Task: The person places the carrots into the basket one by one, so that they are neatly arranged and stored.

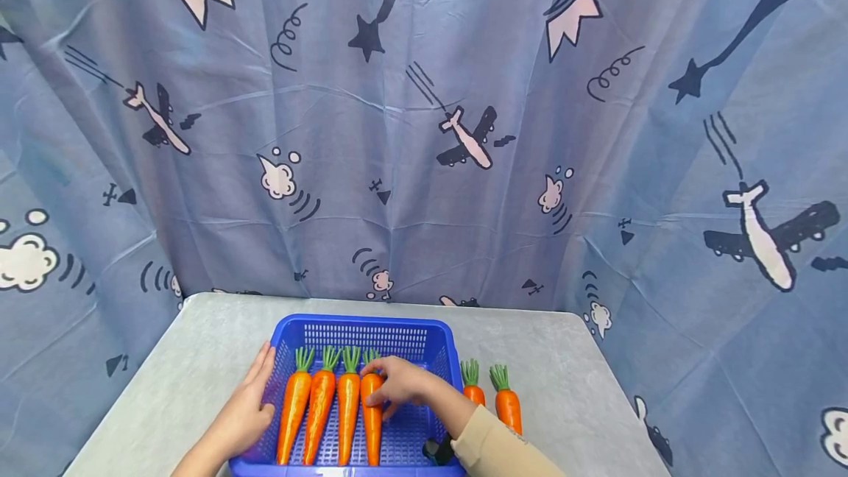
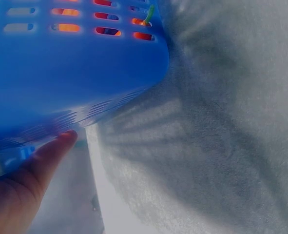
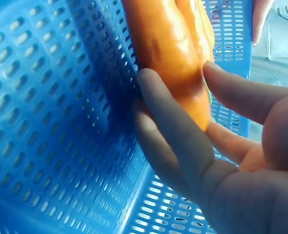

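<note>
A blue plastic basket (image 1: 371, 321) with slotted walls holds several orange carrots with green tops, lying side by side. My right hand (image 1: 400, 381) reaches inside and grips the upper part of the rightmost carrot (image 1: 372, 429) there. In the right wrist view the thumb and fingers lie on both sides of that carrot (image 3: 165, 44), near its top end. Outside the basket, my left hand (image 1: 244, 412) rests along the left wall with its fingers straight. The left wrist view has one finger (image 2: 61, 146) of that hand by the basket's side (image 2: 75, 68).
Two more carrots, one (image 1: 473, 392) close to the basket and one (image 1: 508, 407) farther right, lie on the light grey table (image 1: 550, 359), partly behind the right forearm. A small dark object (image 1: 437, 451) shows beneath the right sleeve. A patterned blue curtain (image 1: 411, 219) hangs behind the table.
</note>
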Tool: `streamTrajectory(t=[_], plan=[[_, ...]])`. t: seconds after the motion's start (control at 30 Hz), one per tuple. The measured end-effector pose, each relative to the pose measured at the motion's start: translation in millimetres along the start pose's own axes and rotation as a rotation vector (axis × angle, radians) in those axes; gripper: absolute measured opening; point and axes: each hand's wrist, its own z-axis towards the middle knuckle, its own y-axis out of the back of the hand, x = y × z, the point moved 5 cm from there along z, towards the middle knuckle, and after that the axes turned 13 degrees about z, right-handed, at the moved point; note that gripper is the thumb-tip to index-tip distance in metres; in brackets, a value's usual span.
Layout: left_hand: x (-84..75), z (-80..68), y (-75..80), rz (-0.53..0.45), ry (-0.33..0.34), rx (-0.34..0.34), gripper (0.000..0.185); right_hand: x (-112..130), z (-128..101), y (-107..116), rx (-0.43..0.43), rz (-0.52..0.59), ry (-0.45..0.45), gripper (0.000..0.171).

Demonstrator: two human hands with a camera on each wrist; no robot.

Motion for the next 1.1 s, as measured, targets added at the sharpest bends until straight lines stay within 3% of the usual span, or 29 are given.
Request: streamTrajectory(t=[0.4, 0.67, 1.1], plan=[[-1.0, 0.3, -2.1, 0.011, -0.024, -0.019, 0.092, -4.5, -2.2, 3.1, -0.011, 0.01, -0.026, 0.048], [0.1, 1.1, 0.1, 0.014, -0.033, -0.039, 0.092, 3.5, -1.6, 8.5, -0.064, -0.083, -0.005, 0.05], [0.0, -3.3, 1.3, 0.0, -0.03, -0.051, 0.091, 35.2, -21.8, 16.9, -0.108, -0.139, 0.11, 0.046]])
